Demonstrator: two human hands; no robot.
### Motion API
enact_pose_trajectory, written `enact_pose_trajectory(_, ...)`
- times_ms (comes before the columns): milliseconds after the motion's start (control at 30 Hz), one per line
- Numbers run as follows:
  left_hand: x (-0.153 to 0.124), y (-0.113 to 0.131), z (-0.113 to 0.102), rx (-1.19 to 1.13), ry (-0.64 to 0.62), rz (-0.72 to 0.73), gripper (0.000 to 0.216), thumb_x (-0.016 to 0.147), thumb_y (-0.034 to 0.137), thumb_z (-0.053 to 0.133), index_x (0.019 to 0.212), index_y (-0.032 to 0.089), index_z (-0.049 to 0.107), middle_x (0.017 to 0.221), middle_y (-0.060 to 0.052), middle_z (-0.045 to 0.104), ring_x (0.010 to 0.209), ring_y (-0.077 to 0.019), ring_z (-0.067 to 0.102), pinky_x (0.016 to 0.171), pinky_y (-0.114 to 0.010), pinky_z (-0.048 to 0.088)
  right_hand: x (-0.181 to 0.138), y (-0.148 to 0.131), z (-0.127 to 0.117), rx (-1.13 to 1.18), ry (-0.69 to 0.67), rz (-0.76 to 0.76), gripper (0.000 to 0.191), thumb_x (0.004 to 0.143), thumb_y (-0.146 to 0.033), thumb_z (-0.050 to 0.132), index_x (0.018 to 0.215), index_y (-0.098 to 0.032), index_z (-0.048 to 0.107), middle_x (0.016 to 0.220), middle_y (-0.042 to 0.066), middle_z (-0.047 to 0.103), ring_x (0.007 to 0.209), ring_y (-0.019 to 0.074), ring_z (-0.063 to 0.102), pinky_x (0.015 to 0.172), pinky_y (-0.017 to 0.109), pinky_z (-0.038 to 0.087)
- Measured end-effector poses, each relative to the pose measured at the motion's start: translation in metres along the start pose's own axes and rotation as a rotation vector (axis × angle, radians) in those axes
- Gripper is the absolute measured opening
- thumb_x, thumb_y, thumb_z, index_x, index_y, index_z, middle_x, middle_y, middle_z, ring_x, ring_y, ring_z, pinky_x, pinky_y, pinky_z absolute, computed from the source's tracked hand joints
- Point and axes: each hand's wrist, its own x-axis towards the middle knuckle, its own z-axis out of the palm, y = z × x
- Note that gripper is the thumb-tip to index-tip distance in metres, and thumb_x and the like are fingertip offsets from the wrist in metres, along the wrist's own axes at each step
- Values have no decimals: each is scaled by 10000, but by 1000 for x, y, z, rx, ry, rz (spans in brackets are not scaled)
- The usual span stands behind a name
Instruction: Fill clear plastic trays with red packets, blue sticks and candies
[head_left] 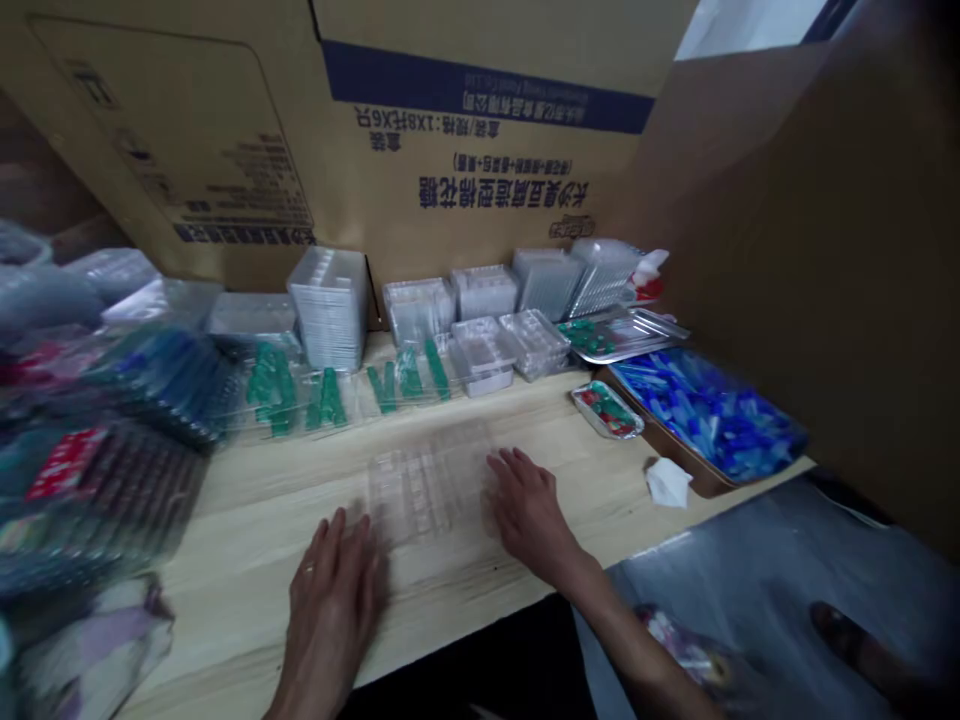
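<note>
While steadying the box (414, 492) on the desk (247, 520), keep the left hand (330, 588) loosely unclasped just beside it and the right hand (529, 512) light at its right edge; cannot tell whether pinching there.

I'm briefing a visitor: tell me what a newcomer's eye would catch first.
Likely the vivid blue pieces in the brown box at right. Behind the table stands a cardboard panel with upside-down lettering. A clear plastic container lies between the left hand and right hand.
</note>
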Motion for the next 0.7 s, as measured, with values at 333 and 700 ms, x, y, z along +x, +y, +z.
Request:
enact_pose_trajectory(333, 60, 105, 32, 111, -490, 137, 617, 934, 356, 585, 1528, 319, 421, 1641, -99, 283, 1501, -415, 280, 1159, -670, 285, 22, 27, -23, 26, 26, 217, 516, 880, -144, 516, 1394, -147, 558, 1461, 170, 515, 1362, 287, 461, 1113, 448, 393)
enact_pose_trajectory(700, 37, 75, 28, 70, -69, 202, 511, 981, 248, 467, 1492, 255, 481, 1620, -111, 364, 1496, -329, 339, 1141, -541, 374, 83, 216, -161, -407, 18, 705, 377, 920, -169, 588, 1277, -56, 631, 1203, 214, 646, 1116, 285, 607, 967, 351, 436)
